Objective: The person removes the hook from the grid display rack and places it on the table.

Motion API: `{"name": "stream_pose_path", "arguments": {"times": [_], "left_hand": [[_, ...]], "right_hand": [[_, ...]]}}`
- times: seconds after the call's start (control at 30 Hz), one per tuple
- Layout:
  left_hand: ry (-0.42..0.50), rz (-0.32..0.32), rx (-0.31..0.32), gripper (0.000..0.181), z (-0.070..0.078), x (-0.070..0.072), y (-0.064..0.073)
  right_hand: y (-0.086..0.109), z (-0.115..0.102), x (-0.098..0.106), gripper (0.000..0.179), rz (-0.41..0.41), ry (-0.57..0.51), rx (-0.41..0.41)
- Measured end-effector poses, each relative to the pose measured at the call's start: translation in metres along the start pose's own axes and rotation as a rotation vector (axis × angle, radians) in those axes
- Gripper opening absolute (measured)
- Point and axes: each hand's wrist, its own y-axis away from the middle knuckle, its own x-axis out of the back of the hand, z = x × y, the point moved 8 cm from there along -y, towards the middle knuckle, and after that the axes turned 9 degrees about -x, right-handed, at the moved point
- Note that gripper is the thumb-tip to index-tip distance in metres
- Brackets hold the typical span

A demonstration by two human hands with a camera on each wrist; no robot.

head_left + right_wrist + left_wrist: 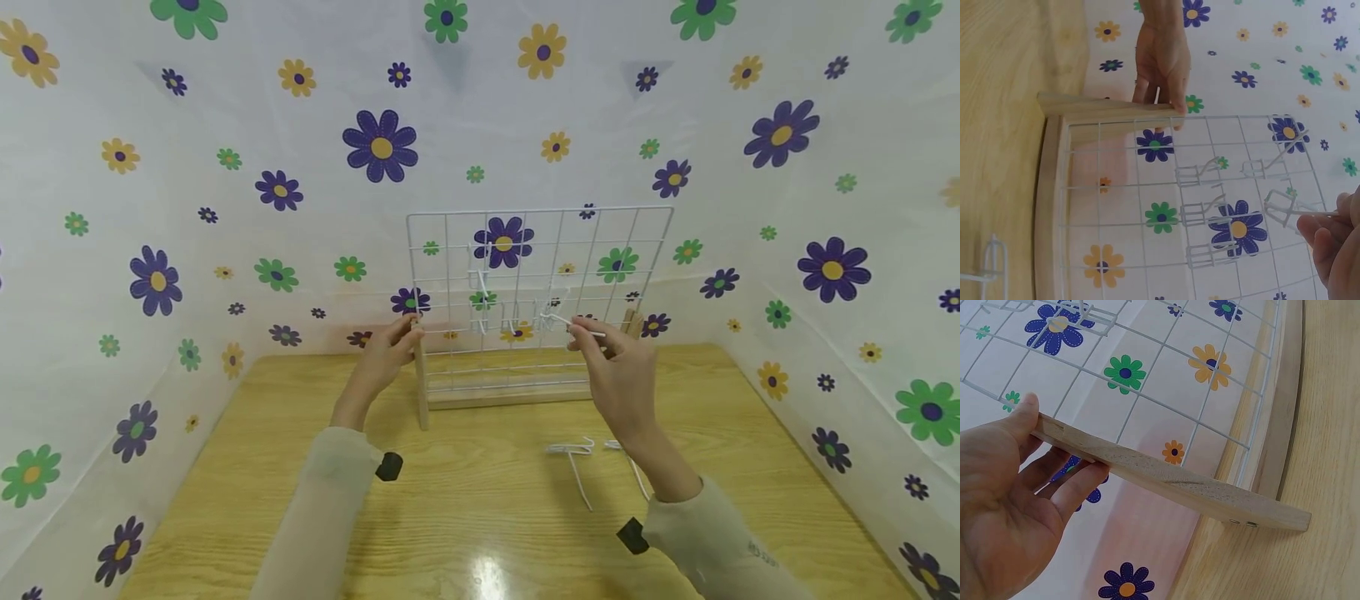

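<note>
A white wire grid panel stands upright in a wooden frame on the table. My left hand grips the frame's left wooden post near its top, with the thumb on one face and the fingers on the other. My right hand pinches the long prong of a white wire hook, whose bent end is right at the grid in the right wrist view. Several other white hooks hang on the grid, among them a hook higher up at the left and a hook in the middle.
Two loose white hooks lie on the wooden table in front of the rack: one hook in plain sight, another partly behind my right forearm. A flower-printed white sheet surrounds the table at the back and sides.
</note>
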Motion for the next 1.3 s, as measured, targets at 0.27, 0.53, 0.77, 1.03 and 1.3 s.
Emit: {"name": "stream_pose_path", "arguments": {"times": [0.27, 0.53, 0.77, 1.03, 1.3], "left_hand": [[-0.003, 0.003, -0.002, 0.057, 0.000, 0.000, 0.000], [0.011, -0.010, -0.028, 0.061, 0.000, -0.001, 0.000], [0.015, -0.002, -0.024, 0.061, -0.001, -0.001, 0.000], [0.020, -0.005, -0.018, 0.062, -0.001, -0.001, 0.000], [0.017, 0.003, 0.004, 0.061, 0.000, -0.001, 0.000]], "right_hand": [[0.030, 0.021, 0.005, 0.010, -0.026, 0.035, -0.015], [0.055, 0.037, 0.007, 0.009, -0.059, 0.072, 0.010], [0.079, 0.056, 0.003, 0.009, -0.101, 0.113, -0.081], [0.105, 0.073, -0.006, 0.008, -0.157, 0.104, -0.122], [0.123, 0.081, -0.017, 0.007, -0.184, 0.079, -0.101]]}}
